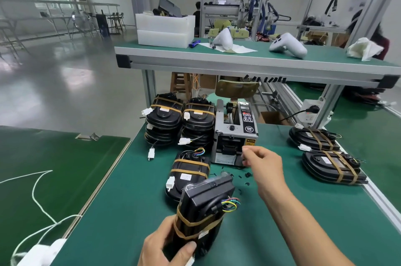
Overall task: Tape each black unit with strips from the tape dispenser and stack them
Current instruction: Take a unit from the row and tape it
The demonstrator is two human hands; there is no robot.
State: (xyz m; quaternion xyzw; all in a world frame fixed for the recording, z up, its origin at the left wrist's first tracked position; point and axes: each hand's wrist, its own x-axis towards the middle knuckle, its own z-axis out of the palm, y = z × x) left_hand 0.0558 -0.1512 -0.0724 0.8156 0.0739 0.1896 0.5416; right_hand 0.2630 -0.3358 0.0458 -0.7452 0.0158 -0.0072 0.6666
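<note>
Nearest, the left hand [165, 246] has its grip wrapped round a black unit [204, 209] banded with tan tape, tilted above the green desk [121, 211]. The right hand [263, 162] reaches to the tape dispenser [235, 133], fingers loosely curled at its mouth; whether they pinch a strip is unclear. A taped unit [188, 172] lies between. Behind stand two stacks [180, 120]; two more taped units [323, 153] lie right. Beyond, a raised shelf [249, 59] and workshop floor [65, 74].

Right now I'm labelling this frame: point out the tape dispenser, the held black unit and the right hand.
tape dispenser [235, 135], head view, front housing.
held black unit [206, 198], head view, upper face.
right hand [263, 162], head view, back of hand.
</note>
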